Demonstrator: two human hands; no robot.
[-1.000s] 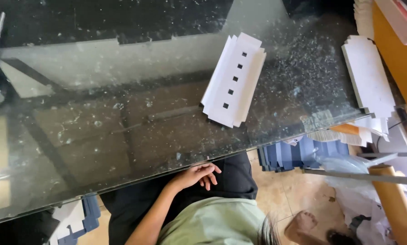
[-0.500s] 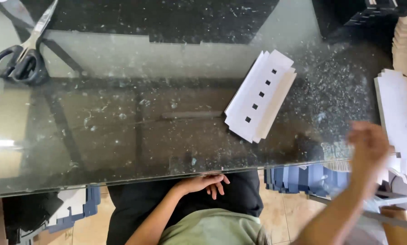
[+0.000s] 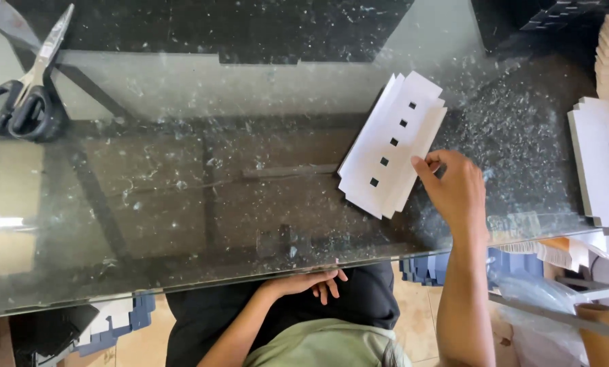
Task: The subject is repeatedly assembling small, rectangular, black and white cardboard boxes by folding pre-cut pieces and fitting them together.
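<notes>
- Two hands in my view: my right hand (image 3: 456, 190) over the glass table (image 3: 182, 197), my left hand (image 3: 315, 282) below the table's near edge.
- Right hand: reaches in from the lower right; fingers loosely curled and slightly apart, the fingertips (image 3: 420, 165) touching the right long edge of the white card stack (image 3: 393, 144). I cannot tell whether they pinch the edge or only rest on it.
- White card stack: several flat die-cut sheets, slightly fanned, notched along the edges, with a row of five small square holes down the middle. Lies flat on the glass, right of centre, tilted with its top end leaning right.
- Left hand: rests on my lap against dark cloth, fingers relaxed and a little spread, holding nothing.
- Scissors (image 3: 22, 95): black handles, blades shut, at the far left corner of the table, well apart from both hands.
- Second pile of white cards (image 3: 607, 170): at the right edge of the table, near the right hand but not touched.
- Blue card pieces (image 3: 454, 268): stacked below the glass, just beside my right forearm.
- Glass surface: dusty, speckled with fine white flecks, densest around the card stack.
</notes>
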